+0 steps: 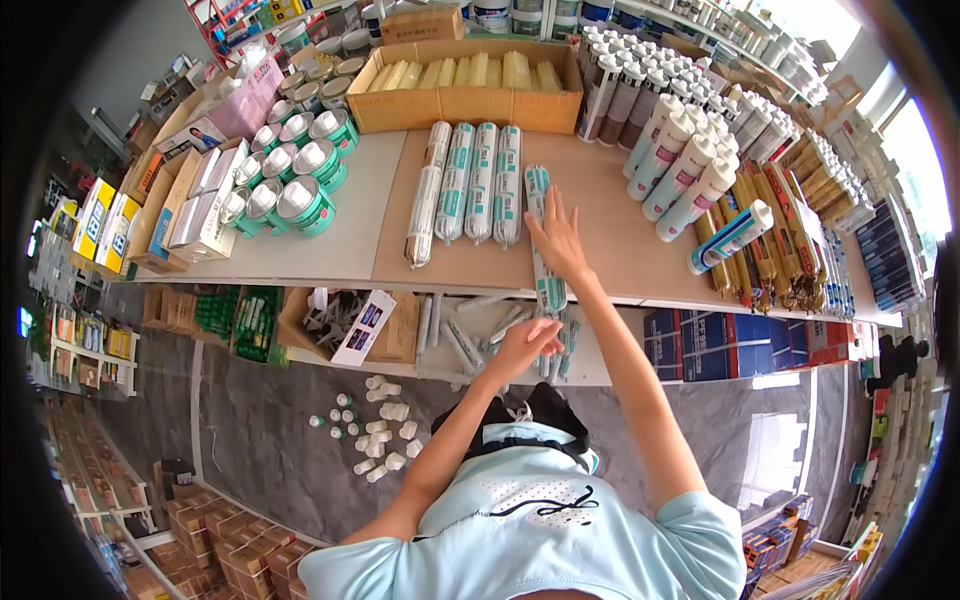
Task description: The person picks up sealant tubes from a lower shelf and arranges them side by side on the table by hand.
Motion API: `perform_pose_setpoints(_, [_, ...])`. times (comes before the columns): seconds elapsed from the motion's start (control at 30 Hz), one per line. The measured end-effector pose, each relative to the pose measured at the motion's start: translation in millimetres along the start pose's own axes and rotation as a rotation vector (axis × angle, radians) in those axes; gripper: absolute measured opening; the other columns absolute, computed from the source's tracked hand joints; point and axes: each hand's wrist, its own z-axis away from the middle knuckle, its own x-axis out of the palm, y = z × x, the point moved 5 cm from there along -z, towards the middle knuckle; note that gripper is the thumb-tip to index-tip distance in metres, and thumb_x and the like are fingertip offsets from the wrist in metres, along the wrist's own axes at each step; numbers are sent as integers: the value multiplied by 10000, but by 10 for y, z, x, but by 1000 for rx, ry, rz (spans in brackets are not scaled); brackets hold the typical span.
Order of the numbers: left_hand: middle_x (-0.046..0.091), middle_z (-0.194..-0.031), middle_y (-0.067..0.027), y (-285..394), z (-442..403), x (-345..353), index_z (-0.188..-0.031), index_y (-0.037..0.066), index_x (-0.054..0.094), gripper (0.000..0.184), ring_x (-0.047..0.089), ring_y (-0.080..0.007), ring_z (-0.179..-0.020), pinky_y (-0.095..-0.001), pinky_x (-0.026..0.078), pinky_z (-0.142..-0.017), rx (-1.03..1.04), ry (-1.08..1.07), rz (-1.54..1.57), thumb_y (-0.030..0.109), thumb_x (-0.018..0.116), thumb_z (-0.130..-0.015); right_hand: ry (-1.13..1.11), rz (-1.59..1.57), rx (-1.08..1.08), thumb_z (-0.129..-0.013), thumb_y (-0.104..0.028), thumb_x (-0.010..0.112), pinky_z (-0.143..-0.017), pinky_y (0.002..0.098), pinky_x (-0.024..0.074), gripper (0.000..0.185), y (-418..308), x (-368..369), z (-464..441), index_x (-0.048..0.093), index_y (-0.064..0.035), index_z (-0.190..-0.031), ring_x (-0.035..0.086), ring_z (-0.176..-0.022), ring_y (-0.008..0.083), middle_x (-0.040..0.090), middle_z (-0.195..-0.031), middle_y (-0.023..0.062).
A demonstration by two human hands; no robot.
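Poking a little past the front edge of the brown worktop (pixel 612 235), one long, shiny, white and blue-green tube (pixel 537 181) lies under the right hand (pixel 557 238), whose grip is open with the fingers spread out. Brown wood shows between this tube and the white bottles (pixel 668 160) off to the right, and four more long tubes (pixel 481 185) lie in a row just to its left. The left hand (pixel 525 347) is near the tube's low end, fingers a bit bent, and I cannot tell if its grip is open or closed.
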Motion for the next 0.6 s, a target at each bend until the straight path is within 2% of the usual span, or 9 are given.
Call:
perform_pose_setpoints(0.1, [664,-839,-88,12,-80,14,-1118,-13,608,359,643,-122,-772,-250,522,-704,60,5,78,308,533,-976,39,-92,14,-950,-452,423,-1158,507,65,776,3,-96,33,161,82,-1448,175,-1418,376,184,-1517,264])
perform_pose_setpoints(0.2, [669,-799,-82,-43,-144,4,-1058,-16,614,337,635,-119,-729,-247,512,-680,91,61,162,301,536,-976,291,-213,102,-920,-289,524,-1155,523,97,694,68,-207,261,221,89,-1417,203,-1385,439,281,-1456,297])
perform_pose_setpoints(0.33, [675,-789,-81,-33,-89,120,-981,-10,611,304,614,-112,-688,-249,504,-659,194,219,198,278,514,-987,235,19,114,-894,-243,548,-1155,501,136,676,-45,-249,555,250,90,-1401,314,-1327,453,418,-1347,320])
perform_pose_setpoints(0.4, [673,-824,-87,-34,-99,126,-952,-7,600,295,606,-120,-701,-261,514,-660,242,250,213,264,492,-996,17,-293,223,-868,-205,560,-1144,485,192,626,-161,-308,677,328,90,-1369,467,-1206,457,527,-1210,335])
perform_pose_setpoints(0.43, [673,-824,-87,-47,-117,133,-952,-7,600,295,606,-120,-701,-261,514,-660,250,245,213,264,492,-996,24,-289,219,-868,-205,560,-1144,485,192,626,-150,-302,714,328,90,-1369,467,-1206,457,527,-1210,335])
perform_pose_setpoints(0.5, [668,-836,-90,-94,-156,125,-942,-6,600,294,609,-128,-721,-268,521,-661,211,258,264,260,488,-997,73,-301,168,-843,-174,568,-1129,482,232,566,-151,-269,748,413,78,-1326,573,-1060,454,581,-1101,339])
perform_pose_setpoints(0.53, [658,-869,-100,-109,-175,131,-963,0,590,291,609,-131,-737,-276,525,-661,206,263,275,262,468,-1003,120,-274,162,-834,-155,571,-1085,463,323,539,-153,-271,770,448,71,-1308,592,-1037,442,589,-1124,315])
perform_pose_setpoints(0.57, [658,-869,-100,-115,-207,134,-963,0,590,291,609,-131,-737,-276,525,-661,210,261,275,262,468,-1003,124,-273,160,-834,-155,571,-1085,463,323,539,-139,-275,780,448,71,-1308,592,-1037,442,589,-1124,315])
perform_pose_setpoints(0.6, [642,-865,-81,-101,-235,116,-995,5,580,301,609,-131,-739,-271,523,-669,217,285,352,282,461,-1002,116,-315,167,-831,-148,581,-1030,444,386,545,-153,-294,780,445,59,-1317,602,-1040,423,599,-1126,299])
